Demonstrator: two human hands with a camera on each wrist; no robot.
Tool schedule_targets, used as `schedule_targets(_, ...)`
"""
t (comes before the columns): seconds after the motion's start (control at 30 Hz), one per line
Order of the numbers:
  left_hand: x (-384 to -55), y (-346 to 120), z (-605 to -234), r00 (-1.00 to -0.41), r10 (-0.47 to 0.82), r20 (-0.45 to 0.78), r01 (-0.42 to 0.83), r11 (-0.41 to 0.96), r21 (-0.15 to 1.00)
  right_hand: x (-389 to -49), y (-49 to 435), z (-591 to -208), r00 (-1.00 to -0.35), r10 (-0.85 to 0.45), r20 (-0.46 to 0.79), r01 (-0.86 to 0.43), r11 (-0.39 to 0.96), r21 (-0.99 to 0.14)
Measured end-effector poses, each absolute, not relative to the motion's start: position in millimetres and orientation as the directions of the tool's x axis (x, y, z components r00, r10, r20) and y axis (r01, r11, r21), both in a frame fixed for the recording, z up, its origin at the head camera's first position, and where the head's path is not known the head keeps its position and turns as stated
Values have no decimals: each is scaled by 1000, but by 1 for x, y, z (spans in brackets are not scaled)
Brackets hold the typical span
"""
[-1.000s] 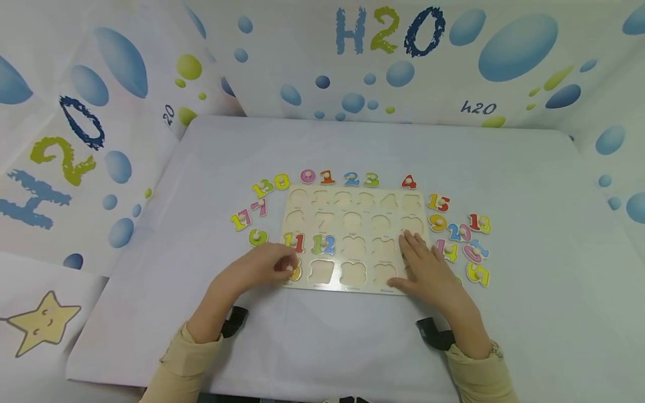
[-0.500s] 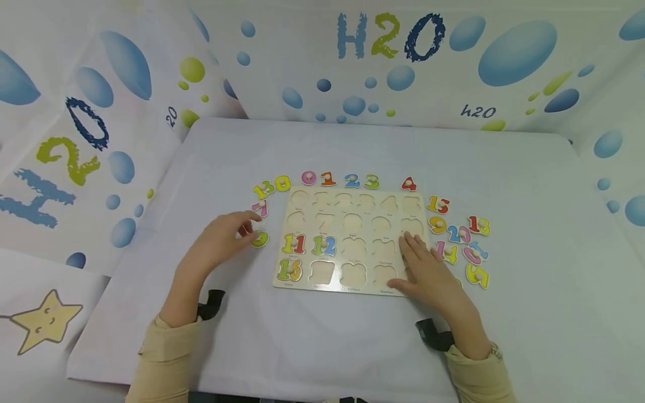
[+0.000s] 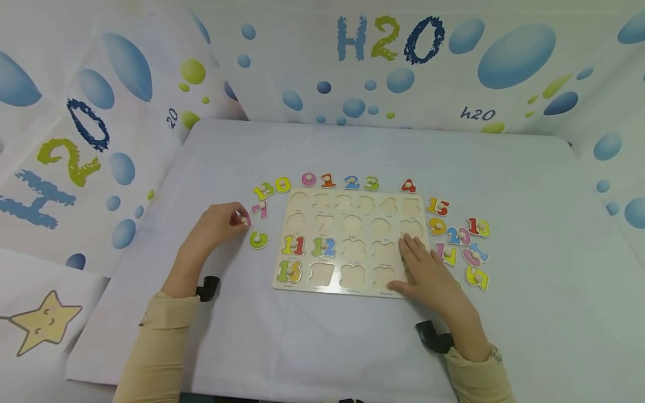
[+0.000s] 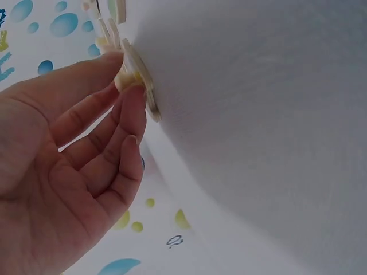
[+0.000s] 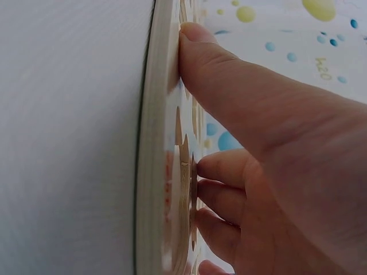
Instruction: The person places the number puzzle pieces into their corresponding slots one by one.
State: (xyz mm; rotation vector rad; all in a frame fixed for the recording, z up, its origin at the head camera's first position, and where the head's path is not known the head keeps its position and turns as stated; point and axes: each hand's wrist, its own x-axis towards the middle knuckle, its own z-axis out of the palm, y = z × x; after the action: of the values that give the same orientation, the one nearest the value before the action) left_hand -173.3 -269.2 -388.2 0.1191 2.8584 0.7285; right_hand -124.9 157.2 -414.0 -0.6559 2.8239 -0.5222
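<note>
My left hand (image 3: 218, 223) is at the left of the puzzle board, and its thumb and fingertips pinch the knob of the number 17 piece (image 3: 247, 220). In the left wrist view that piece (image 4: 151, 97) shows edge-on beside the white cloth; whether it touches the cloth I cannot tell. My right hand (image 3: 428, 270) lies with straight fingers on the right part of the wooden number board (image 3: 337, 284), covering some recesses. Its thumb (image 5: 212, 63) rests on the board near the edge. Pieces 11 (image 3: 294, 245), 12 (image 3: 323, 246) and 16 (image 3: 289, 271) sit in their recesses.
Loose pieces lie round the board: a pink 7 (image 3: 260, 210) and a green 6 (image 3: 259, 240) by my left hand, a row including a red 4 (image 3: 409, 186) behind, and several to the right, such as the yellow 5 (image 3: 476, 277). White cloth (image 3: 312, 347) covers the table.
My left hand has left the 16 piece at the board's lower left, moved left and away past the green 6, and now grips the 17 piece. The right hand has stayed on the board.
</note>
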Motion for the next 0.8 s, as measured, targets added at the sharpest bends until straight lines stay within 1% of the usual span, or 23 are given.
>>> schedule_targets(0.23,-174,-267,-389,-987,71,-142,-5,880,475,-125,158,-417,-881,-461,-106,-393,839,-375)
schedule_targets(0.57,-174,-264,-382,-989,78,-124,10,883,469,-124,158,-418,-881,-466,-83,-405,832,-378)
schedule_targets(0.7,-178,-255,-378,-988,112,-107,48,877,478,-124,158,-417,-882,-463,-88,-402,836,-373)
schedule_targets(0.8,-183,-241,-373,-980,175,-98,106,866,489,-124,158,-416,-882,-463,-86,-402,836,-373)
